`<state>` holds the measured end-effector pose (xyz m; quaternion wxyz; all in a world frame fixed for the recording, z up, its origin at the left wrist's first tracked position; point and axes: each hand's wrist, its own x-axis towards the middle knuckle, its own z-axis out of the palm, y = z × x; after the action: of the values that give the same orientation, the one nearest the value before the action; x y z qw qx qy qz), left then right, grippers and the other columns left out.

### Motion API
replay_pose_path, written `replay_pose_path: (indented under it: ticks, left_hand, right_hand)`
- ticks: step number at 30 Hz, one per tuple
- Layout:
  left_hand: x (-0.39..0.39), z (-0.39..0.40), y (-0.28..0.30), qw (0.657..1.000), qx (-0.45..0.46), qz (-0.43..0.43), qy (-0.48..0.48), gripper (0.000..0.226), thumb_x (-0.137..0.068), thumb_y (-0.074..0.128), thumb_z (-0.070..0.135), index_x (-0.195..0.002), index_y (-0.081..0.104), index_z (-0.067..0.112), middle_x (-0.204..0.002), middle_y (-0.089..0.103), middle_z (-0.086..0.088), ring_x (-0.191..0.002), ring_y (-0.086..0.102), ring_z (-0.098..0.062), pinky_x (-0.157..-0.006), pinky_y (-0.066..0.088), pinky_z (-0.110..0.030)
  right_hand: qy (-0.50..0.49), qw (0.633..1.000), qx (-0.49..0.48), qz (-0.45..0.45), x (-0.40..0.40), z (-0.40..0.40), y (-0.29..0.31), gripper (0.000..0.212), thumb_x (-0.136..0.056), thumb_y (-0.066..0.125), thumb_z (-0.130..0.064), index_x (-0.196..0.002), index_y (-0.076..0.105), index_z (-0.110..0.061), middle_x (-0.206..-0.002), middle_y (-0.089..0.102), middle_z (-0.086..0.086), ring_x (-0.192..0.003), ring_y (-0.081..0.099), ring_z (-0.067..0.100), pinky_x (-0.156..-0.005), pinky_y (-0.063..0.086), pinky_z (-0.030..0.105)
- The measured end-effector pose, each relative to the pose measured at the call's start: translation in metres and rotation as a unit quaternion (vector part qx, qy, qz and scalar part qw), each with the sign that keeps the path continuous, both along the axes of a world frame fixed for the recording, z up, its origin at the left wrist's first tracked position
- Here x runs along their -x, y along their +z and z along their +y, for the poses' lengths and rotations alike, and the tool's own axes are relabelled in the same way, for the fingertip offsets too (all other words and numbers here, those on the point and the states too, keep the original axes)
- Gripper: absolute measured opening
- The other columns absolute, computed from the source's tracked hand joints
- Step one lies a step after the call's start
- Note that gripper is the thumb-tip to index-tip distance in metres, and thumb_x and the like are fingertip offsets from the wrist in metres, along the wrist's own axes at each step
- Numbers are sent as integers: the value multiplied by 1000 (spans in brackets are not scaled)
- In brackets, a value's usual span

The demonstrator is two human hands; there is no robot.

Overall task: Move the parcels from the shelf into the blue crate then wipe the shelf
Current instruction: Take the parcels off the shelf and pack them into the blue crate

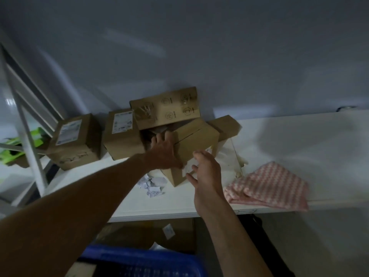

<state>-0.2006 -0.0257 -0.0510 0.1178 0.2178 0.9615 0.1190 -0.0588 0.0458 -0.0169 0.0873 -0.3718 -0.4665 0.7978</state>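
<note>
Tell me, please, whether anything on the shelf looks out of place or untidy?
Yes: crumpled paper scraps lie loose on the shelf beside the front parcel, and the back box has its flap standing open.

Matt cardboard parcels (pixel 196 140), woven cloth (pixel 269 184)
</note>
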Motion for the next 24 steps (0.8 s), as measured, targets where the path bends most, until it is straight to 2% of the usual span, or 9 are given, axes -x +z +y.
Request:
replay_pose_path:
  ticks: [2,4,8,14,15,17,19,22,24]
  left_hand:
    - [-6,-2,-4,1000,-11,-3,-10,94,-60,88,43,-128,29,15,-135,31,-12,-127,31,-32,-106,37,-46]
    - [-12,-4,-3,999,-35,-1,-14,84,-60,87,45,-118,31,18,-131,33,-9,-123,32,-30,-103,39,-43]
    - [-28,-8,-6,996,-84,9,-5,75,-58,84,51,-104,29,26,-115,33,-2,-116,35,-27,-94,41,-38]
    - [-47,-37,14,984,-164,-41,59,97,-40,77,69,-118,37,26,-120,45,-4,-111,49,-24,-91,54,-45]
    - [-51,-44,18,978,-190,-53,64,96,-40,78,69,-116,36,28,-120,47,-2,-110,51,-23,-89,56,-44]
    - [-65,-67,27,970,-224,-65,72,92,-44,82,66,-114,35,31,-121,47,0,-111,53,-21,-88,58,-43]
    - [-79,-84,33,961,-249,-86,79,88,-49,85,61,-115,34,31,-123,48,0,-112,56,-21,-86,59,-42]
    - [-106,-122,43,947,-287,-105,100,74,-64,87,43,-116,36,27,-123,50,-1,-110,59,-19,-82,60,-36]
    - [-124,-151,48,941,-293,-113,127,66,-71,85,38,-116,37,25,-119,50,0,-105,59,-17,-73,57,-26]
  right_hand:
    - [-1,1000,-6,-13,1,-1,-2,12,-96,54,-18,-92,61,-27,-110,56,-1,-103,54,19,-107,44,46]
    - [-6,1000,-10,-26,2,-4,-6,22,-94,55,-18,-75,55,-29,-103,58,0,-104,55,22,-106,45,47]
    - [-28,999,-3,-27,-2,-10,-5,23,-92,54,-18,-71,54,-28,-111,59,4,-105,57,23,-104,47,47]
    - [-59,997,-8,-43,-14,-19,1,14,-90,51,-10,-77,55,-14,-108,58,10,-100,56,27,-103,47,46]
    - [-58,997,-9,-40,-18,-22,3,11,-90,51,-8,-85,61,-8,-111,60,16,-103,58,32,-104,46,48]
    - [-52,998,7,-25,-26,-34,5,27,-92,50,-6,-113,61,7,-124,58,31,-115,57,44,-104,45,49]
    - [-59,998,-10,-31,-27,-41,4,32,-93,48,-10,-118,61,5,-125,59,31,-114,58,45,-100,48,49]
    - [-50,995,-64,-58,-28,-56,2,27,-92,50,-18,-108,65,-4,-113,67,17,-100,64,32,-72,55,39]
    - [-35,995,-69,-59,-33,-69,2,28,-90,51,-17,-113,63,-4,-109,67,14,-95,64,28,-54,43,26]
